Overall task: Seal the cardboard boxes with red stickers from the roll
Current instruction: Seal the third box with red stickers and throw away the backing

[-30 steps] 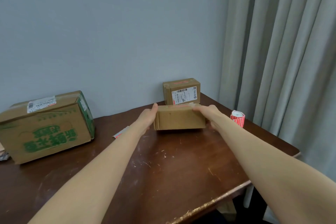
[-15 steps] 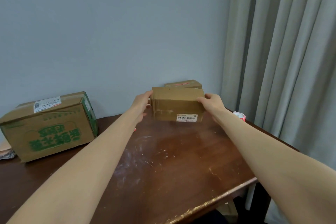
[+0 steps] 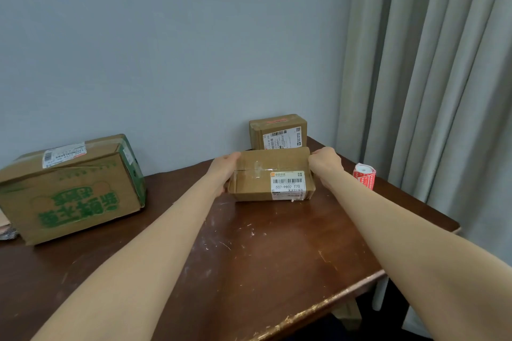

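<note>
a person's left hand (image 3: 224,171) and right hand (image 3: 325,163) clasp a small cardboard box (image 3: 257,188) by its ends on the desk (image 3: 277,257), fingers (image 3: 315,158) curled round it, seam and barcode label turned toward the camera, likely to ready the flaps for a red sticker. the sticker roll (image 3: 365,176) stands near its right end, within reach. a back box (image 3: 277,133) already bears a red strip; a large green-printed box (image 3: 69,188) sits well left.

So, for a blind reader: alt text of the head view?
Left hand and right hand grip a labelled cardboard box by its ends on a table. Behind it stands a second box; a green-printed box sits left, a red sticker roll right.
</note>
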`<state>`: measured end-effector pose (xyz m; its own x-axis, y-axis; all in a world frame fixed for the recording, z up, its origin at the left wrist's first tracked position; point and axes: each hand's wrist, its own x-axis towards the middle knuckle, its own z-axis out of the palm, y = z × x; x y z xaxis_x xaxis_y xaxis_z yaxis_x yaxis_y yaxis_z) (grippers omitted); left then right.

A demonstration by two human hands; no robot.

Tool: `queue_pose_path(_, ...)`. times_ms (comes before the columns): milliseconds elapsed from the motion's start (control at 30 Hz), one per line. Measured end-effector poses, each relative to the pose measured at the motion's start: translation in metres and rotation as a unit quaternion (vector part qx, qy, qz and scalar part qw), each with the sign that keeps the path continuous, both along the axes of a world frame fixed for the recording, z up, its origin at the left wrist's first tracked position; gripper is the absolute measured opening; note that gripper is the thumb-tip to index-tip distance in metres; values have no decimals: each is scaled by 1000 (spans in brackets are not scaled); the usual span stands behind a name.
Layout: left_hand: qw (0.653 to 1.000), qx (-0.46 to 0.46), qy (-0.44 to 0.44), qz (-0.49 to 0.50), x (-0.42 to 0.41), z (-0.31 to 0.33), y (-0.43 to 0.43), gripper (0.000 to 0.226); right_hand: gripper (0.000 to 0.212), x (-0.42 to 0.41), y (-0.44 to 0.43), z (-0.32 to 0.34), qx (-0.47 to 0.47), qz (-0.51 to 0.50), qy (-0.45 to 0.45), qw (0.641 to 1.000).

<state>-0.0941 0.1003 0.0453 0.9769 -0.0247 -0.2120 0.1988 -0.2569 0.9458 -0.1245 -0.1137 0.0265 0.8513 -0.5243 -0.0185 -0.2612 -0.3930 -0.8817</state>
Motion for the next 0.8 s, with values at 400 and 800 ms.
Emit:
queue_pose_path(400, 999, 42, 7, 15, 13, -16, -6, 66, 20, 8, 4, -15, 11, 35, 26, 999)
queue_pose_path(800, 987, 139, -56, 57, 18, -22, -3, 66, 28, 1, 3, -12, 29, 29, 5, 999)
